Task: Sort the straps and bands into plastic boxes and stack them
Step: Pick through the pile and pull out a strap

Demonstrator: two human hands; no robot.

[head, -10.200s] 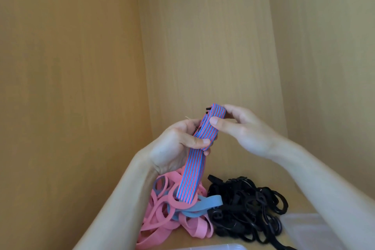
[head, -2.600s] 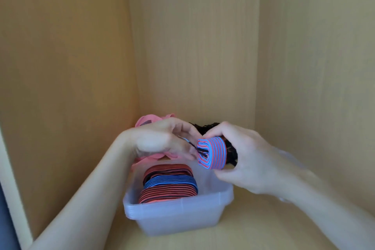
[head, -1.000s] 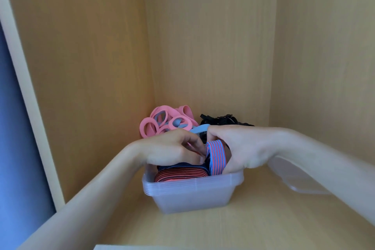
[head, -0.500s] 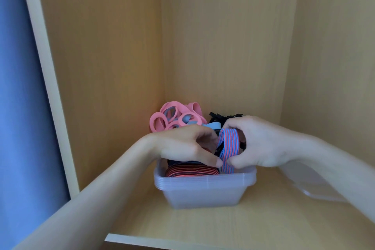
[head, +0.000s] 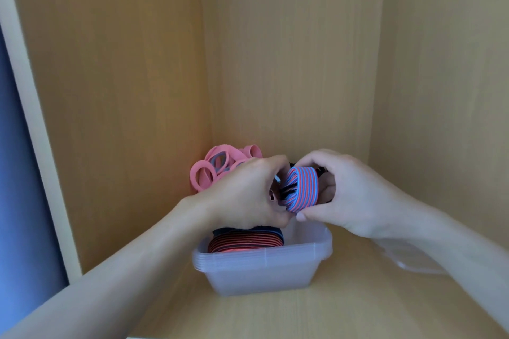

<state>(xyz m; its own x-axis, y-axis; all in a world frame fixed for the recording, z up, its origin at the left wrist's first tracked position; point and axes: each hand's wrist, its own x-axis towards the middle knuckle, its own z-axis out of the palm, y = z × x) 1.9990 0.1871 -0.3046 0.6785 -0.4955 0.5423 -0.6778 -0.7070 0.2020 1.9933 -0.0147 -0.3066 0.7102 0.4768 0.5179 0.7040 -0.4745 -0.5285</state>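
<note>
– Below the fingers (head: 305,216), what sits on the cupboard shelf (head: 275,314)?

– One nest of clear plastic boxes (head: 264,270), straight under both hands. Several rims show, packed too close to count. One clear lid (head: 413,260) lies down and to the right of the right fingers, apart from the boxes.

– And beyond the fingers?

– Past the left ones is a heap of pink bands (head: 217,168). There are several loops, and more are hidden.

– The hands?

– Two. The right hand (head: 355,195) curls round one rolled striped strap (head: 303,187), fingers over the top and thumb beneath. The left hand (head: 242,198) is curled too, pinching at the roll's left end, where a black tip (head: 287,191) shows.

– How does that roll lie?

– It is held above the boxes, touching none. Its axis runs across from hand to hand, a little tilted, with the coiled end towards the left fingers.

– What is in the top box?

– Two rolls that I can count. A red-and-black roll (head: 245,242) lies nearest, and a dark blue roll (head: 248,230) sits just behind it, both beneath the left fingers. Bare floor lies beneath the right thumb, so I judge the right hand better placed to lower the strap straight down.
</note>
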